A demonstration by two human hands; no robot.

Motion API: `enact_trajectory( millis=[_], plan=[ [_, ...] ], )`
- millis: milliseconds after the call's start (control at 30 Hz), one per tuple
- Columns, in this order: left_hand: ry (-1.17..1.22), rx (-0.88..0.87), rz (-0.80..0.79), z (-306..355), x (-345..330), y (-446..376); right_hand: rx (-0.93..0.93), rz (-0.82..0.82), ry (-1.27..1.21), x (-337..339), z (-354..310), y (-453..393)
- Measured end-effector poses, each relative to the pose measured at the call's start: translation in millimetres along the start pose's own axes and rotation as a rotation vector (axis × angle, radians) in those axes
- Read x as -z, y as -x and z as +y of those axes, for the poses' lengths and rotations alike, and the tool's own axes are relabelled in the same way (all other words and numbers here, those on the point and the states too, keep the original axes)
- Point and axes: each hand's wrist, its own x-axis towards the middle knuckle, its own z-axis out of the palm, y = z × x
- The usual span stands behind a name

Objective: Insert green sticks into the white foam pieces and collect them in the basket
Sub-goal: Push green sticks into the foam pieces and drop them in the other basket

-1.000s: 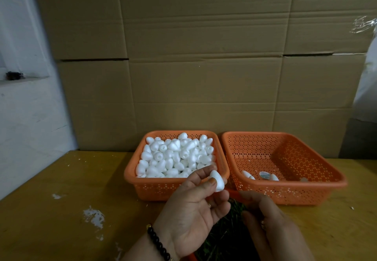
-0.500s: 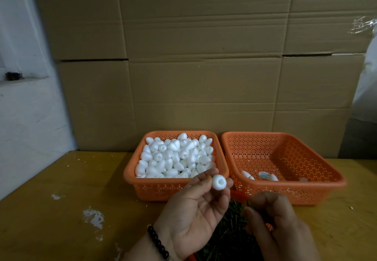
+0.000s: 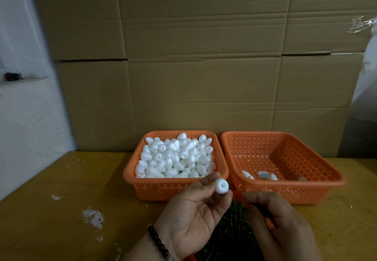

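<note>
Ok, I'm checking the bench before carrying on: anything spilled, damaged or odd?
Only small things: white patches mark the yellow table at left, and white crumbs lie near the right basket. Both baskets sit upright.

A wall of flattened brown cardboard sheets (image 3: 204, 66) stands straight ahead of the grip, with a dark seam running across it. Up and to the left of the grip is a white plastered wall (image 3: 26, 117) with a ledge holding a small dark object (image 3: 12, 76). Below and around it spreads a yellow wooden table (image 3: 61, 209), scuffed with white paint patches (image 3: 92, 218). The light is dim.
</note>
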Motion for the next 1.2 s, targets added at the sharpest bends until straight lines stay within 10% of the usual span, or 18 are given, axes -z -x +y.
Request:
enact_trajectory(
  millis=[1200],
  plan=[
    [-0.278,-0.13,0.005,-15,-9,3,0.031,0.019,0.155,5,1,-4]
  ],
)
